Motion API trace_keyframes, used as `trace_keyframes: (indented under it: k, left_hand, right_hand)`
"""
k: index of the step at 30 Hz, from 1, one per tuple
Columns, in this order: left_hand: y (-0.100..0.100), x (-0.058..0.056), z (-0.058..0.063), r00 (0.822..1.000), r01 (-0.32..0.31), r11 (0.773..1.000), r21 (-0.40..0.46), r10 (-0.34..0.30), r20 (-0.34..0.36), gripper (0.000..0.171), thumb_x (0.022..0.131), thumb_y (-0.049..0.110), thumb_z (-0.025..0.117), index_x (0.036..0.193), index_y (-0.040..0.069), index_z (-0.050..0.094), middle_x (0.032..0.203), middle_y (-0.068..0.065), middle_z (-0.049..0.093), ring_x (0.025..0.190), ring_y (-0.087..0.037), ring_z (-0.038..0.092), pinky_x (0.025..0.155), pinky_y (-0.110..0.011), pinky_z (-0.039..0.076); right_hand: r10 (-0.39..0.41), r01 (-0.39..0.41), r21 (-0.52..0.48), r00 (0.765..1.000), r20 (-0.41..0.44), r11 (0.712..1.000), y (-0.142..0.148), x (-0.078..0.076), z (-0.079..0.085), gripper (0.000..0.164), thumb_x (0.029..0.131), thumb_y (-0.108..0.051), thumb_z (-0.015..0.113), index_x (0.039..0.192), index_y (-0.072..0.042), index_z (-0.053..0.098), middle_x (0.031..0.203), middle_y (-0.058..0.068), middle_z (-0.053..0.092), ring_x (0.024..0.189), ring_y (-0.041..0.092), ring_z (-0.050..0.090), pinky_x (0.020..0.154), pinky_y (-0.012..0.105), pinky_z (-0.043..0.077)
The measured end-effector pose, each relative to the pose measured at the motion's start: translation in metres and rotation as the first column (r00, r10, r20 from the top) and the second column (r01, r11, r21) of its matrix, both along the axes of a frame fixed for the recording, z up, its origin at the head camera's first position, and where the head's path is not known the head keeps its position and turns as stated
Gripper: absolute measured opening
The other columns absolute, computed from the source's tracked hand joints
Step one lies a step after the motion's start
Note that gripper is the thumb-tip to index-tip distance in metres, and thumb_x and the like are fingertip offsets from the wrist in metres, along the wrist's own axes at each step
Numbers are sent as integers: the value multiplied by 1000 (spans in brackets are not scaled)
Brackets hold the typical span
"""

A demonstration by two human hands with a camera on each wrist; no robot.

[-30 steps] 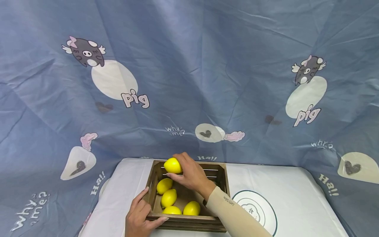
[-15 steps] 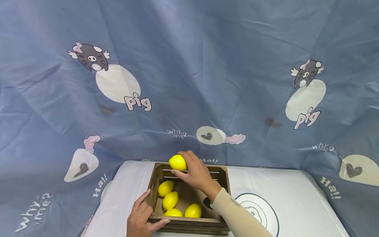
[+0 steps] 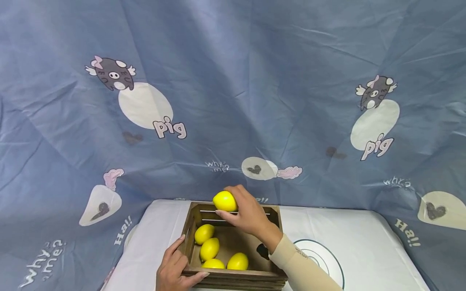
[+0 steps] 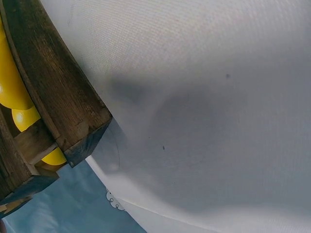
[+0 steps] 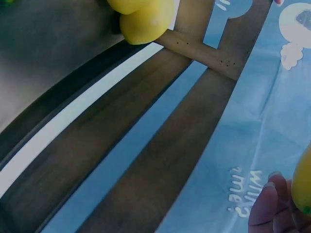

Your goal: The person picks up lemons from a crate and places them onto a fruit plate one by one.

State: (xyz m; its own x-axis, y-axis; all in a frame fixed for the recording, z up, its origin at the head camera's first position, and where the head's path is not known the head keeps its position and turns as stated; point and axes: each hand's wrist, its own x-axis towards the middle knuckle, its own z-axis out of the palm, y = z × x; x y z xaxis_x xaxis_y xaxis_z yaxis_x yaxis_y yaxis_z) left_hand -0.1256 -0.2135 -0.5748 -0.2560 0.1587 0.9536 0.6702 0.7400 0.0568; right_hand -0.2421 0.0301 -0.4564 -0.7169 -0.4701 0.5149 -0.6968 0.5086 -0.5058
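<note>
In the head view a slatted wooden crate (image 3: 238, 273) stands on the white cloth. My right hand (image 3: 251, 214) holds a yellow lemon (image 3: 224, 201) by its right side, above the crate's far part. The right wrist view shows the fingertips (image 5: 268, 204) against the held lemon (image 5: 303, 187). Several other lemons lie in the crate, among them an upper left lemon (image 3: 204, 234) and a front right lemon (image 3: 238, 261). My left hand (image 3: 174, 264) grips the crate's near left corner, thumb along the front rim, fingers on the left side; the left wrist view leaves that grip mostly out.
A white plate (image 3: 329, 258) with a dark green rim lies right of the crate, partly hidden by the beige right sleeve (image 3: 303, 264). A small black piece (image 3: 263, 251) sits under my right wrist. Behind the cloth-covered table (image 3: 364, 234) hangs a blue pig-print curtain (image 3: 298, 101).
My right hand has moved the held lemon rightwards over the crate's far part. The left hand has kept its place on the crate corner. The head view has tilted slightly.
</note>
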Motion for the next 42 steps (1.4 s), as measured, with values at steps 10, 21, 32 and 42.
trace_keyframes:
  k: [10, 21, 32, 42]
  left_hand:
    - [-1, 1, 0, 1000, -1, 1000, -10, 1, 4, 69, 87, 66, 76, 62, 16, 35, 63, 5, 26, 77, -43, 65, 115, -34, 49]
    - [-2, 4, 1, 999, -7, 1000, -3, 7, 34, 68, 86, 67, 76, 62, 18, 36, 64, 6, 25, 78, -41, 64, 116, -33, 48]
    - [0, -2, 1, 1000, 7, 1000, 2, -7, -9, 68, 87, 65, 77, 62, 16, 36, 62, 3, 27, 78, -43, 65, 113, -36, 51]
    - [1, -1, 2, 1000, 5, 1000, 7, -5, 0, 68, 88, 65, 76, 62, 17, 35, 63, 4, 25, 70, -36, 61, 114, -35, 50]
  right_hand:
    - [32, -32, 51, 999, 6, 998, 18, 17, 9, 61, 88, -44, 84, 137, -18, 59, 118, -4, 60, 88, 9, 57, 71, 26, 57]
    - [64, -67, 88, 997, 41, 994, 39, 38, 19, 62, 86, -44, 86, 137, -23, 59, 114, -10, 58, 83, 6, 56, 70, 23, 57]
    - [51, -61, 119, 995, 80, 991, 68, 63, 15, 61, 86, -49, 85, 137, -26, 60, 120, -17, 59, 89, 2, 59, 73, 25, 59]
    - [26, -42, 125, 991, 130, 991, 93, 78, -1, 60, 89, -57, 80, 137, -28, 59, 115, -19, 58, 84, 0, 57, 68, 23, 56]
